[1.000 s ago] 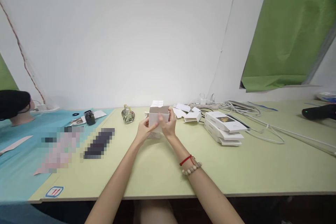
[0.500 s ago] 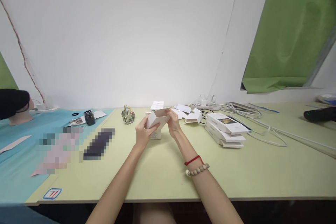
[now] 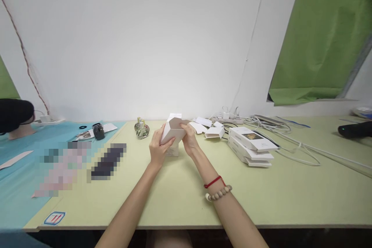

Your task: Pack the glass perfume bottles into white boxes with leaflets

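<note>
Tilted above the table, a white cardboard box (image 3: 171,135) has its end open towards me, with flaps standing out. Its left side is gripped by my left hand (image 3: 158,147), thumb along the near face. On the other side my right hand (image 3: 189,139) pinches a flap at the box's upper right edge. Behind and below the held box stands another white box (image 3: 172,151) with small print on it, partly hidden. Glass perfume bottles (image 3: 142,130) with gold caps stand to the left of my hands.
Flat white boxes (image 3: 252,145) lie stacked at the right, the top one bearing a picture. Opened white cartons (image 3: 214,131) and white cables (image 3: 299,145) lie behind. On the blue cloth (image 3: 17,186) at left stands a dark jar (image 3: 99,131).
My right fingers have shifted slightly left and down along the opening, and a flap now stands up more at the back. The left hand keeps its hold on the box.
</note>
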